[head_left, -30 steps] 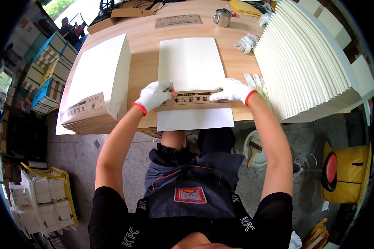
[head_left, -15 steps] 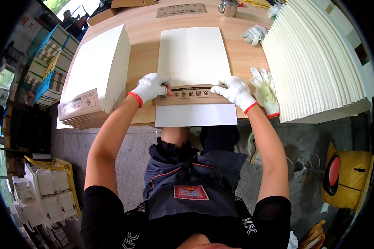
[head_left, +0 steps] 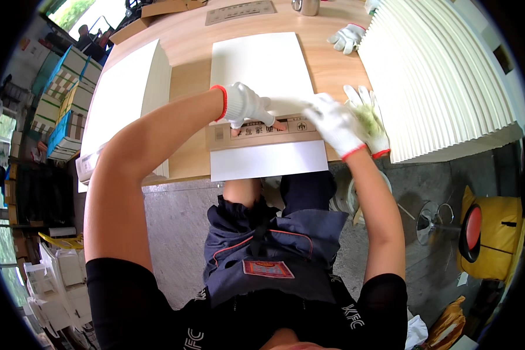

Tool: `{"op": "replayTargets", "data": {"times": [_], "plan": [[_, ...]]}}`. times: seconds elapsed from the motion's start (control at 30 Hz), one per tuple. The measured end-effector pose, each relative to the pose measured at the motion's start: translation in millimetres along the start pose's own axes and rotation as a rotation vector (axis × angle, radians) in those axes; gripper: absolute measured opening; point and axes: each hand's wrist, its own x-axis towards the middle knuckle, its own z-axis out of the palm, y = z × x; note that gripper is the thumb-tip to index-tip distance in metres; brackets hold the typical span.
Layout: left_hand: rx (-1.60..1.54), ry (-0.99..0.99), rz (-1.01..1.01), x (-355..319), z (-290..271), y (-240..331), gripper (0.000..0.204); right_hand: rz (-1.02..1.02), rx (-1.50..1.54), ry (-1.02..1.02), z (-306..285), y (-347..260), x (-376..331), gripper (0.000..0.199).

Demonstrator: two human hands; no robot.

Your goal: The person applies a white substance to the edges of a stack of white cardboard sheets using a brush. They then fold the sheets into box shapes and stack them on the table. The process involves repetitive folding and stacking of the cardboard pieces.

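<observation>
The likeliest slip here is the white card sheet (head_left: 256, 76) skewing under the brown printed strip (head_left: 262, 131) if the two gloved hands press unevenly, which would leave a crooked crease; the overhanging near edge could also sag or buckle off the wooden table (head_left: 186, 76). The sheet lies flat in front of the person, its near end past the table edge, with the strip laid across it. The left hand (head_left: 245, 105) rests on the strip's upper edge, fingers curled down and pressing. The right hand (head_left: 332, 122) is blurred over the strip's right end, apparently flat; its grip I cannot tell. A spare glove (head_left: 367, 116) lies just beside it, near the stack of folded white sheets (head_left: 437, 76).
</observation>
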Motion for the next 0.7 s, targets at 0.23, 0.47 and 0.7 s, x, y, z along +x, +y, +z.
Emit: {"op": "replayTargets", "data": {"times": [0.23,0.47,0.7], "plan": [[0.075,0.045,0.085,11,10,-9,0.11,0.44,-0.722,-0.112,-42,28,-29,0.032],[0.0,0.349,0.382,58,47,-40,0.107,-0.492,-0.415,-0.156,-15,-19,-32,0.027],[-0.367,0.06,-0.1,30,17,-17,0.079,-0.527,-0.305,-0.299,79,-150,15,0.004]]}}
